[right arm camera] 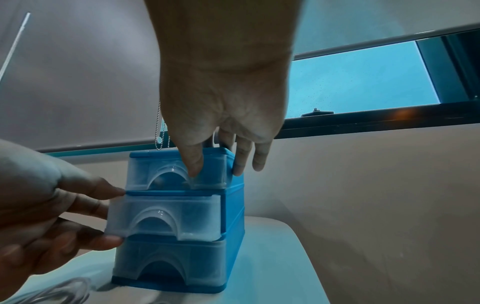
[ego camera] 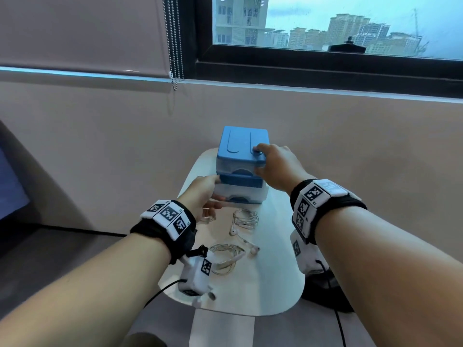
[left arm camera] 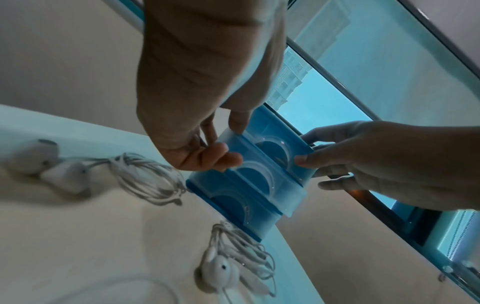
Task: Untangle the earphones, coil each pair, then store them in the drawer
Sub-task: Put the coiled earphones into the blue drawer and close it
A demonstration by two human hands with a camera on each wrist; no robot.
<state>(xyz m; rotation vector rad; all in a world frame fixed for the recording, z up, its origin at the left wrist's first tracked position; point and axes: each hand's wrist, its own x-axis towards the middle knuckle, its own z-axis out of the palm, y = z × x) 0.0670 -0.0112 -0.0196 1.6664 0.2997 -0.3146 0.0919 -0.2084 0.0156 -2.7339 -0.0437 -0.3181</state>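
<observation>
White and oval, the table (ego camera: 275,259) carries everything in front of you. At its far edge stands a blue drawer unit (ego camera: 241,146) with three frosted, see-through drawers stacked one above another. The middle drawer (right arm camera: 166,216) sticks out a little from the blue frame; the top and bottom drawers sit flush.

Your right hand (ego camera: 273,166) is clamped over the top right corner of the unit, thumb pressed on the front of the top drawer and fingers curled down the right side. Your left hand (ego camera: 203,194) pinches the left end of the middle drawer's front, with the thumb on its top edge and the fingers under its lower edge.

Three pairs of white earphones lie coiled on the table between the unit and its near edge. One coil (ego camera: 245,217) lies just in front of the unit, its two earbuds trailing toward you. A second coil (ego camera: 225,257) rests nearer the near edge, partly behind your left wrist camera. A third coil (ego camera: 208,217) lies beneath your left hand, mostly hidden.
</observation>
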